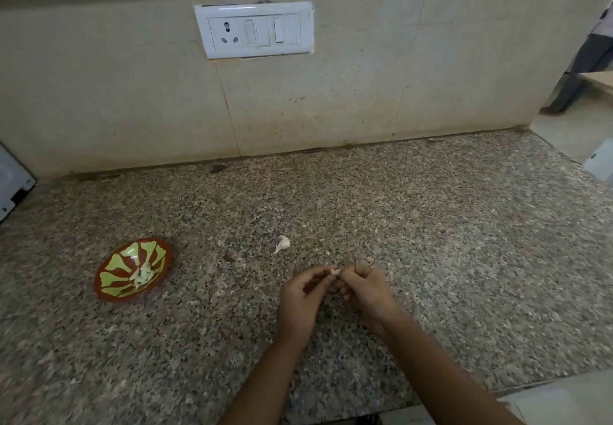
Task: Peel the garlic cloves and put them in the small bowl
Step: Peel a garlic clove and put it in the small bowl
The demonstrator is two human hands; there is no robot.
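A small pale garlic clove (335, 271) is pinched between the fingertips of the left hand (303, 295) and right hand (363, 290), above the speckled granite worktop (447, 242). The skin is best lifted from the tip in small pulls. The red-and-green patterned small bowl (132, 269), holding peeled cloves, stands well apart to the left; another unpeeled clove (283, 244) lies near

Bare left hand (298, 298), right hand (368, 292), forearms (262, 381)
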